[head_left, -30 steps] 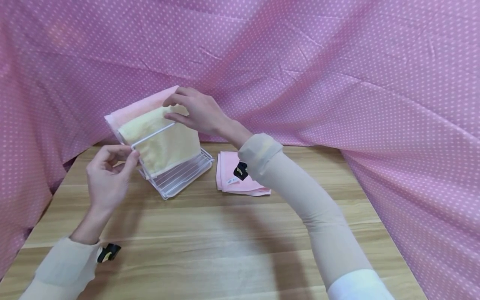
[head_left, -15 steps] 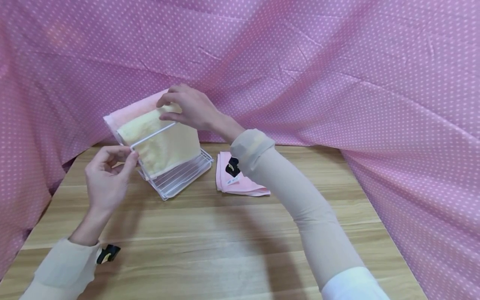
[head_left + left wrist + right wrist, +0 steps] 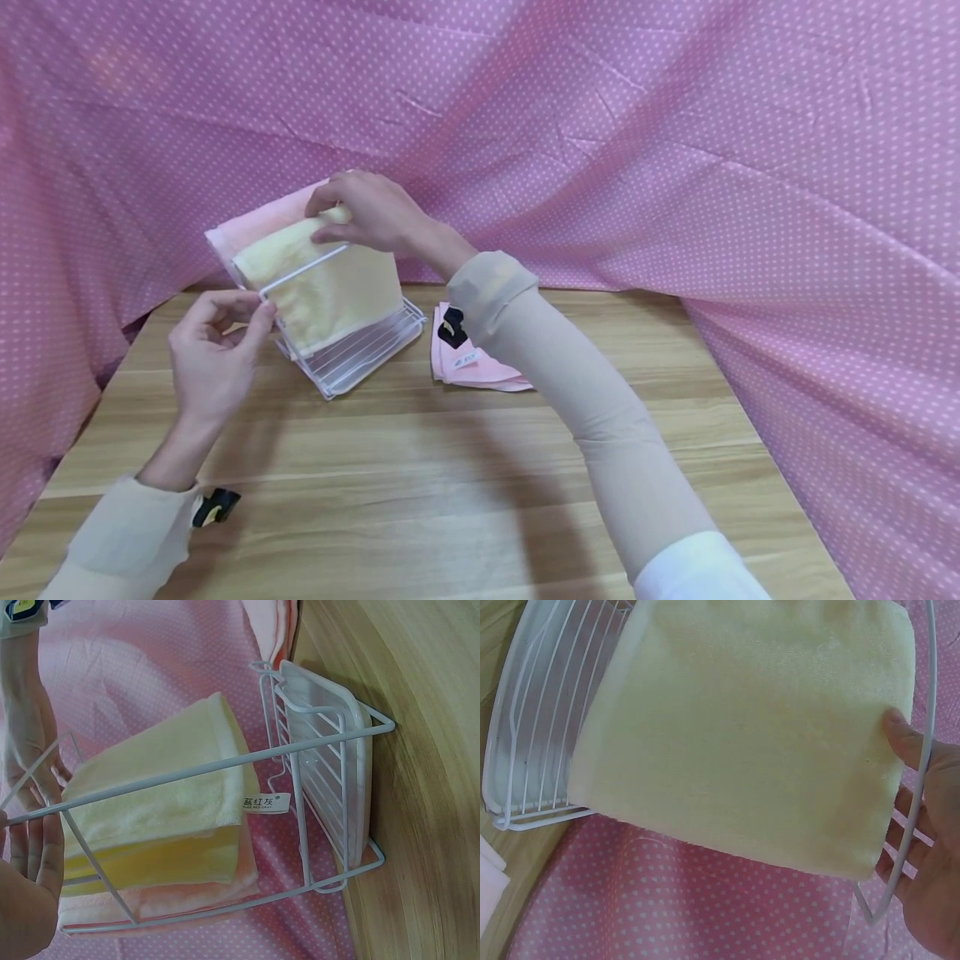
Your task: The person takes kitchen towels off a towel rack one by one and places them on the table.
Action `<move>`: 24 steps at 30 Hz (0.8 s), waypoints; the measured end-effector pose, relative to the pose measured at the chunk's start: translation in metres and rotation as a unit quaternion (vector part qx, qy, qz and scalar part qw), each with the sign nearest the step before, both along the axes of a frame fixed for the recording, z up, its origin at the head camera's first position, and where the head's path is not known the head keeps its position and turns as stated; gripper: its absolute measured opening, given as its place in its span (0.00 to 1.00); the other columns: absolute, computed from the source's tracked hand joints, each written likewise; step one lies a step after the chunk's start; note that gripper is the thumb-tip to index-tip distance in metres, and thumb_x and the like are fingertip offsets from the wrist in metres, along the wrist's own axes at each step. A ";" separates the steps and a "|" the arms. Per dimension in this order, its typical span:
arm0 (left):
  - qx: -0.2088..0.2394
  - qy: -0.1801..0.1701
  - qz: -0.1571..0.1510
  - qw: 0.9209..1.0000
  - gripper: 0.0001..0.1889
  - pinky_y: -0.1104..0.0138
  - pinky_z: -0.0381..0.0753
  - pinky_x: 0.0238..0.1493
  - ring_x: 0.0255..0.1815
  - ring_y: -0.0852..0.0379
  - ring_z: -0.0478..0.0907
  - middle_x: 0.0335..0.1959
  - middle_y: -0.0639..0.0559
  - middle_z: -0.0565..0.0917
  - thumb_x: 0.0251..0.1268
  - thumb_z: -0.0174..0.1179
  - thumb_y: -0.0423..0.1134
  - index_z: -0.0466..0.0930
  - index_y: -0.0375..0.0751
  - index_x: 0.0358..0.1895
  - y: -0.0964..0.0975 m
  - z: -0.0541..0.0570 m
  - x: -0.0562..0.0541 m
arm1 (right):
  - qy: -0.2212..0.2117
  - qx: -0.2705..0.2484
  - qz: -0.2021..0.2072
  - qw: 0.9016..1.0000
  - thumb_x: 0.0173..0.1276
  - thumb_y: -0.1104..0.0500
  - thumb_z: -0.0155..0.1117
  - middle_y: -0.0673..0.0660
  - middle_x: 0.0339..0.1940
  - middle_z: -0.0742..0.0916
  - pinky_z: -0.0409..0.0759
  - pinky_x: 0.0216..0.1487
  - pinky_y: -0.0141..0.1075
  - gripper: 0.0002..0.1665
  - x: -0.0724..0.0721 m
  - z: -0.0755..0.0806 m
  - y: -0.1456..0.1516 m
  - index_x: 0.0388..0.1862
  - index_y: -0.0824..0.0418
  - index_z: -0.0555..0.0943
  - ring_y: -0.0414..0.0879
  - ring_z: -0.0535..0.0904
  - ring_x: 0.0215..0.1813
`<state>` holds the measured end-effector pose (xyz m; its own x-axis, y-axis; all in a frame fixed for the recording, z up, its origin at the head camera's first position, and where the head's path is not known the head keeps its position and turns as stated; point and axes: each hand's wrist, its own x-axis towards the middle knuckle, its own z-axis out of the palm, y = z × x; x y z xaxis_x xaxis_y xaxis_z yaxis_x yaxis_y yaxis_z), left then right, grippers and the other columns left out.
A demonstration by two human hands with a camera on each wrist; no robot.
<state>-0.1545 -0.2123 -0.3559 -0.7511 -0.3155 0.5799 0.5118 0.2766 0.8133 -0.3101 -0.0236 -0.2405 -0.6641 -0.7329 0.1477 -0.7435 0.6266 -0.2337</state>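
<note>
A white wire rack (image 3: 306, 268) with a tray base stands at the left of the table. Over its bars hang a yellow towel (image 3: 341, 296) in front and a pink towel (image 3: 258, 221) behind. My left hand (image 3: 213, 358) pinches the rack's near upper corner between thumb and fingers. Up at the yellow towel's top edge, my right hand (image 3: 382, 212) has its thumb on the front side and its fingers behind. In the right wrist view that thumb (image 3: 904, 739) lies against the edge, beside the rack's bar. A printed label (image 3: 266, 802) shows in the left wrist view.
A folded pink towel (image 3: 476, 371) with a small tag lies on the wooden table (image 3: 420, 483) right of the rack, partly hidden by my right sleeve. Pink dotted cloth (image 3: 637, 150) hangs behind and along both sides.
My right hand has slid left along the yellow towel's top edge, and its thumb has come down onto the towel. The left hand keeps its place on the rack.
</note>
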 end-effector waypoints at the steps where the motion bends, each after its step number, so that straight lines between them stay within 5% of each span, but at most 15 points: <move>1: 0.001 0.000 -0.001 1.000 0.13 0.82 0.88 0.34 0.33 0.71 0.85 0.35 0.66 0.88 0.66 0.65 0.20 0.86 0.43 0.42 0.000 0.000 0.000 | -0.003 0.003 -0.001 1.000 0.74 0.38 0.68 0.42 0.66 0.87 0.76 0.68 0.27 0.25 0.000 0.001 0.000 0.65 0.44 0.84 0.37 0.79 0.67; 24: 0.003 -0.006 -0.001 1.000 0.13 0.82 0.89 0.33 0.33 0.71 0.85 0.34 0.67 0.88 0.66 0.66 0.20 0.85 0.45 0.41 -0.003 0.000 -0.005 | 0.035 -0.029 0.016 0.999 0.78 0.43 0.63 0.46 0.57 0.88 0.78 0.56 0.25 0.19 -0.003 -0.012 -0.003 0.61 0.47 0.86 0.39 0.81 0.57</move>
<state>-0.1592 -0.2157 -0.3558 -0.7580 -0.3182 0.5694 0.5029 0.2710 0.8208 -0.3127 -0.0268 -0.2520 -0.6271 -0.7422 0.2364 -0.7787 0.5894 -0.2152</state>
